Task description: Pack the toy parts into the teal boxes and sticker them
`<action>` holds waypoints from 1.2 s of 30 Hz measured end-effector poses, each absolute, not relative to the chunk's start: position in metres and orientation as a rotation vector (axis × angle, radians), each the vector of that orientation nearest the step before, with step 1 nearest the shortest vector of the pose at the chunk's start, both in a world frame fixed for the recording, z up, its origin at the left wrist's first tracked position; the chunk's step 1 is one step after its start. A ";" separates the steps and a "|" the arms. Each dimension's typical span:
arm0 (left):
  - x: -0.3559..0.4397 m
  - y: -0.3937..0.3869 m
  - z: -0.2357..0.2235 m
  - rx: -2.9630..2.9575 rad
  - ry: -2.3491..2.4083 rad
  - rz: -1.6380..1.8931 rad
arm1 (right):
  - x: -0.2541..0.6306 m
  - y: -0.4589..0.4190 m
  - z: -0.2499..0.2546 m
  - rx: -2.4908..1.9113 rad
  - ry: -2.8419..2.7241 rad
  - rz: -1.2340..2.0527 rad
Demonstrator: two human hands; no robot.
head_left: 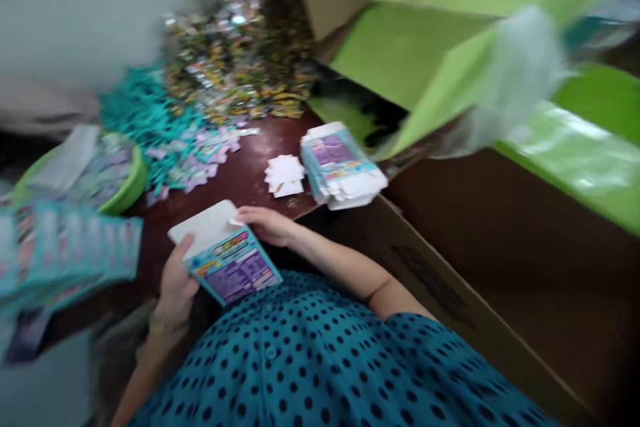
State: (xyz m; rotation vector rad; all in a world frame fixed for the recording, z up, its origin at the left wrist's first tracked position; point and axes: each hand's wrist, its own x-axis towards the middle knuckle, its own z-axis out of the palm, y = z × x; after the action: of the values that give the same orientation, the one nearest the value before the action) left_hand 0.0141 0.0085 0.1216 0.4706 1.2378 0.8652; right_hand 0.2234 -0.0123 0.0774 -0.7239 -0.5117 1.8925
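A small teal and purple printed carton (231, 265) with a white flap rests against my polka-dot top at the edge of the dark red table (250, 177). My left hand (176, 287) wraps round its left side, thumb on the white flap. My right hand (265, 222) presses its fingers on the carton's upper right corner. A stack of flat cartons of the same print (340, 165) lies further out on the table, with a small pile of white cards (285, 175) beside it.
A green bowl (127, 190) of paper pieces stands at the left, above a row of teal packs (60, 253). Heaps of teal shreds (145, 113) and shiny wrapped items (235, 60) lie behind. A large open brown cardboard box (500, 267) with green sheets (425, 47) fills the right.
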 end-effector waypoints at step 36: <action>-0.011 0.020 0.047 1.385 1.137 1.097 | 0.216 -0.001 0.038 -1.279 -1.498 1.138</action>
State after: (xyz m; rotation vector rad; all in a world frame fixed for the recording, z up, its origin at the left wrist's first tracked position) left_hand -0.0110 0.0205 0.0473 1.3852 1.1366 1.0968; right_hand 0.2161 -0.0006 0.0384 -1.2792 -1.4981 1.1381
